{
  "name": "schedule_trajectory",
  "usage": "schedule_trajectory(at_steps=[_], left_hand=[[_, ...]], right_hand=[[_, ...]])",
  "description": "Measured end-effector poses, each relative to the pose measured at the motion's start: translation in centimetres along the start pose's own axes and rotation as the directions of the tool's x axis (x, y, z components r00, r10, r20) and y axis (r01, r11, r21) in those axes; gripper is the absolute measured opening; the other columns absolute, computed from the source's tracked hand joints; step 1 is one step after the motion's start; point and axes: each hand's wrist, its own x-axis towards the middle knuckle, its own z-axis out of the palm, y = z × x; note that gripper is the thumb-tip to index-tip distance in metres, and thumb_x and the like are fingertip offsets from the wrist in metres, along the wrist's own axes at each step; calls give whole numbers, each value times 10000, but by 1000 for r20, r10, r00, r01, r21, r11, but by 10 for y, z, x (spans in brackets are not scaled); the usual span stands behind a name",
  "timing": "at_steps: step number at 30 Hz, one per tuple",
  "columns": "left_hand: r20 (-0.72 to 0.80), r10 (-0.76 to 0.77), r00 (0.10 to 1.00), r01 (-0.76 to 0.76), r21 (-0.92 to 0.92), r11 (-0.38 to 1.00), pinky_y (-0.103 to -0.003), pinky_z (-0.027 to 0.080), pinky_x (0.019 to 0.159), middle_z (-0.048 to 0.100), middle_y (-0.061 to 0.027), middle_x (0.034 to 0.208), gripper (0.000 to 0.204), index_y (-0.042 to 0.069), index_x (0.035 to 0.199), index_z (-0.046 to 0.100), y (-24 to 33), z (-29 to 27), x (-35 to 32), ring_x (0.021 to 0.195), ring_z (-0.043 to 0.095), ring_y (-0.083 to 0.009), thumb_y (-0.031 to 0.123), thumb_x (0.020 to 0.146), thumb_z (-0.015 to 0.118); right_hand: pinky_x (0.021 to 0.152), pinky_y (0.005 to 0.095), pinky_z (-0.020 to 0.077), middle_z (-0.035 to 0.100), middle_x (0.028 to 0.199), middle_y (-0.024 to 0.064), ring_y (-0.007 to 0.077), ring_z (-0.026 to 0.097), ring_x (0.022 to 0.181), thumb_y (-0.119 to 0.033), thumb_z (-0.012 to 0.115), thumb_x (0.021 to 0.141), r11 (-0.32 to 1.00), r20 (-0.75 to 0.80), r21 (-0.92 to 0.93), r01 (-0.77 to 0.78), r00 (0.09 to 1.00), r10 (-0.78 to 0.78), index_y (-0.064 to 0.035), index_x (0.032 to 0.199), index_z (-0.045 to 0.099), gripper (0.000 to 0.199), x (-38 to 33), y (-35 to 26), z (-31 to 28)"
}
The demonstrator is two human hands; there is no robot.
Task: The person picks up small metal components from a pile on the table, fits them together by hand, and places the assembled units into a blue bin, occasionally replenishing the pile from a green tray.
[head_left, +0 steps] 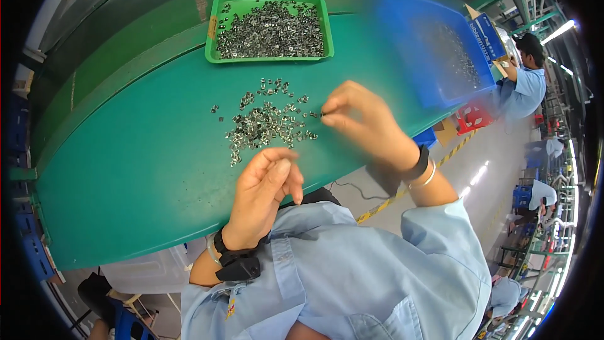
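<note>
Pinched between right hand [362, 116] fingertips, one small shiny metal clip [316, 114] sits at the loose pile's [267, 123] three o'clock; light, stiff, slippery, best nipped by its edges. Left hand [264, 192] hovers loosely curled at six o'clock, holding nothing visible.

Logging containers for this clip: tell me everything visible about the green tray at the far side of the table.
The green tray is a shallow rectangular bin, plastic by its look, with a raised rim and rounded corners. It sits flat on the green table, at the far side beyond the loose pile of small metal parts. A layer of similar small metal pieces covers most of its floor, leaving the near-left corner barer. Neither hand touches it.
</note>
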Motion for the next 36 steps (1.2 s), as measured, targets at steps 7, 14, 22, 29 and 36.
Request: schedule_trajectory(at_steps=[7,14,22,29,36], left_hand=[[-66,19,998,-13,87,996,-253,463,605,586,-65,846,205,14,1032,514,-1,16,4,665,555,-120,204,964,478],[-24,4,1000,-6,-59,998,-249,459,595,592,-65,825,211,17,995,527,-5,14,2,652,554,-122,219,968,472],[-85,75,994,-67,98,993,-242,462,584,612,-78,850,224,9,1017,535,-5,18,0,659,561,-116,216,971,464],[-69,101,992,-89,159,983,-237,462,575,613,-70,814,232,7,990,544,-2,15,1,649,560,-104,221,974,457],[-82,78,994,-63,173,983,-233,460,572,604,-63,790,233,11,953,542,-3,10,1,646,561,-103,224,976,450]], right_hand=[[677,313,475,593,853,82,232,584,793,15,701,712,961,-88,-21,275,957,-275,-29,891,603,209,-20,-19,34],[672,328,475,601,863,88,245,586,806,18,706,695,964,-143,-15,266,954,-265,-38,893,603,230,-27,-22,45],[676,327,473,600,877,85,247,586,802,-4,729,663,961,-199,-128,244,943,-266,-53,901,608,272,-28,-27,45],[665,326,464,604,887,73,243,583,789,-16,734,659,933,-119,-203,296,939,-323,-67,889,609,266,-24,-30,41],[667,331,415,586,853,26,213,564,772,-70,707,719,946,-172,-164,280,936,-307,-85,883,603,195,-28,-25,50]])
